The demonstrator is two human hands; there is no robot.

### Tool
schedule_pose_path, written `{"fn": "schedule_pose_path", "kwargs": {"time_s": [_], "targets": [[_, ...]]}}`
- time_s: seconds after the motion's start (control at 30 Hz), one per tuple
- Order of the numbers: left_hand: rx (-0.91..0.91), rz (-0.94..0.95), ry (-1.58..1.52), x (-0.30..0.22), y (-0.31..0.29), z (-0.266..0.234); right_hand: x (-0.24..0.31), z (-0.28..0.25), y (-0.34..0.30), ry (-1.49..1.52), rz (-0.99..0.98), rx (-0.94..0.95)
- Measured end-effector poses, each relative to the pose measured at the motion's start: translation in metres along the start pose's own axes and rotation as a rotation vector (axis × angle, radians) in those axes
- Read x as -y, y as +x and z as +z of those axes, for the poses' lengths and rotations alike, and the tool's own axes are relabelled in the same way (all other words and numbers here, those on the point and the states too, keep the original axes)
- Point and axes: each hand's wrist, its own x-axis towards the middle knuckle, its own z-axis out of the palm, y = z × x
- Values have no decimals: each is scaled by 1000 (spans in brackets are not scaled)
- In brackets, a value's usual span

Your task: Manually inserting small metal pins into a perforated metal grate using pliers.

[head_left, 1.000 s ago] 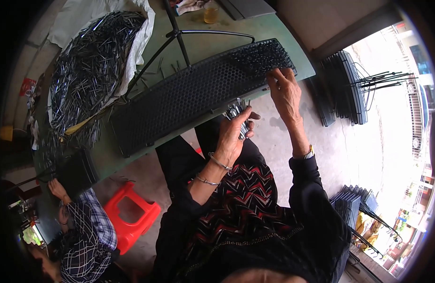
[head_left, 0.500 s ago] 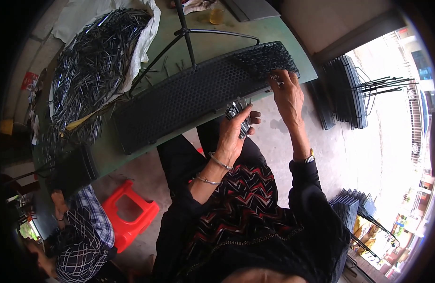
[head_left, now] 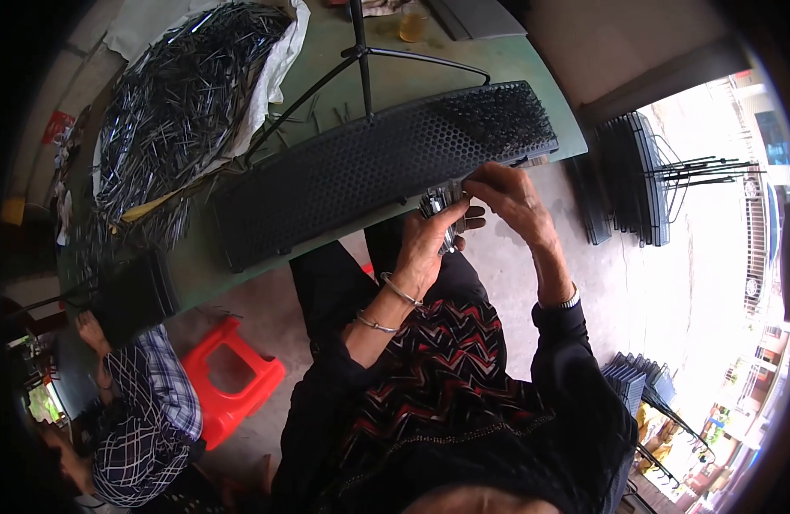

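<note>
My left hand (head_left: pixel 422 244) is closed round a bundle of short, shiny dark strips (head_left: pixel 436 202), just off the near edge of a long black perforated panel (head_left: pixel 343 167). At the top of that bundle my right hand (head_left: pixel 516 206) pinches with thumb and fingers; what lies between the fingertips is too small to tell. The panel lies on a green table (head_left: pixel 326 79). Many small dark pieces (head_left: pixel 497 116) stand up from its right end, while the rest shows rows of open holes. A black rod frame (head_left: pixel 360 53) with spread legs meets its far edge.
A white sack (head_left: pixel 285 51) heaped with loose dark strips (head_left: pixel 189 107) lies at the left. A co-worker's hand (head_left: pixel 92 332) touches another dark panel (head_left: pixel 134 295). Below is a red stool (head_left: pixel 262 370). Stacked black panels with rods (head_left: pixel 630 176) stand right.
My right hand has moved left and down from the panel's right end to the bundle in my left hand. The view has shifted slightly; my left hand keeps its hold.
</note>
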Motion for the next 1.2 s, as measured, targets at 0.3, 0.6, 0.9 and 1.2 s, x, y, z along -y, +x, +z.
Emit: {"fn": "schedule_pose_path", "kwargs": {"time_s": [0.3, 0.6, 0.9, 1.2], "targets": [[7, 24, 6, -3, 3, -6, 7, 5, 13, 2, 44, 28], [35, 2, 98, -15, 5, -12, 15, 0, 19, 91, 91, 130], [18, 7, 97, -12, 7, -15, 13, -1, 30, 64, 40, 217], [-45, 40, 122, -15, 7, -13, 9, 1, 32, 99, 78, 148]]}}
